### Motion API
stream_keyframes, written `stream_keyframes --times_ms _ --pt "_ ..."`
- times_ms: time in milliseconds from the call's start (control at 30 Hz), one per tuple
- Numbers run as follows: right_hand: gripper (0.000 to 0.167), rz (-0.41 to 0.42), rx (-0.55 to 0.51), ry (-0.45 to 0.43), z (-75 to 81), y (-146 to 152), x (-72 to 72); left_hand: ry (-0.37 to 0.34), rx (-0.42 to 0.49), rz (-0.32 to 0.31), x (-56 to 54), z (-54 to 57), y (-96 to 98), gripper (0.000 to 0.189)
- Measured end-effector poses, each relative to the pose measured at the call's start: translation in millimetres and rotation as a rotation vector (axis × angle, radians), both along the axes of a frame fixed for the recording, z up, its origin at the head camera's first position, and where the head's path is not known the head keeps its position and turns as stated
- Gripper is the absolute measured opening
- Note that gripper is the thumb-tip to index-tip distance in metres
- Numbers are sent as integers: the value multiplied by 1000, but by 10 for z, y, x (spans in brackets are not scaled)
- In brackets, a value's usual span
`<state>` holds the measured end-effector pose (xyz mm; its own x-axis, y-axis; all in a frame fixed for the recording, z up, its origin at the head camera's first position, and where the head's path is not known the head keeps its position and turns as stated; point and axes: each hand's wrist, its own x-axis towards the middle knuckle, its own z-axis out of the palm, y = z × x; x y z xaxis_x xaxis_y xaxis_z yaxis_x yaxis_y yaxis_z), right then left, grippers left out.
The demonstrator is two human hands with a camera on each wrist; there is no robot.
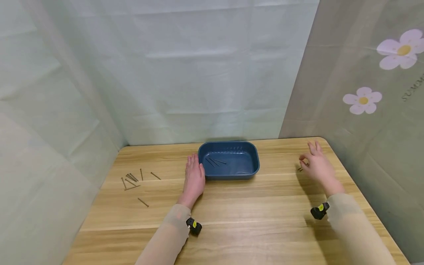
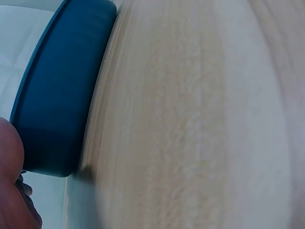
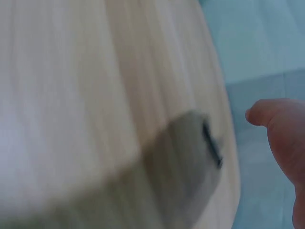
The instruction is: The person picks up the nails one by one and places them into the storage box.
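A dark blue rectangular basin (image 1: 232,175) stands near the table's back edge, with three thin dark nails (image 1: 220,161) on its floor. My left hand (image 1: 194,177) lies along the basin's left wall, fingers straight and thumb at its near corner. The left wrist view shows the basin's side (image 2: 66,86) beside the thumb (image 2: 8,152). My right hand (image 1: 318,167) hovers near the table's right edge, thumb and index finger bent toward each other. Short dark nails (image 1: 300,169) show just below those fingertips. In the right wrist view, a blurred nail (image 3: 212,143) lies apart from the thumb (image 3: 267,112).
Several more nails (image 1: 131,177) lie scattered on the left part of the wooden table (image 1: 238,221), one (image 1: 143,202) nearer the front. Pale cloth (image 1: 198,73) hangs behind the table, and a flowered cloth (image 1: 381,147) hangs along its right side.
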<state>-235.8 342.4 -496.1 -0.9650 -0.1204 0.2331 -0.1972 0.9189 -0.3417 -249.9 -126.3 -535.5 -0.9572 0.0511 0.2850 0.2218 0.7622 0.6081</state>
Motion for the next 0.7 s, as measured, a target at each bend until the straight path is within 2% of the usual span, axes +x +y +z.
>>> stream_keyframes --times_ms 133,267,700 --pt "9 11 53 -38 -94 200 41 -6 9 -3 13 18 -8 53" --pt "5 48 117 0 -168 314 58 -6 8 -3 25 26 -11 53" --pt "10 104 158 60 -266 355 95 -24 12 -2 26 23 -7 54"
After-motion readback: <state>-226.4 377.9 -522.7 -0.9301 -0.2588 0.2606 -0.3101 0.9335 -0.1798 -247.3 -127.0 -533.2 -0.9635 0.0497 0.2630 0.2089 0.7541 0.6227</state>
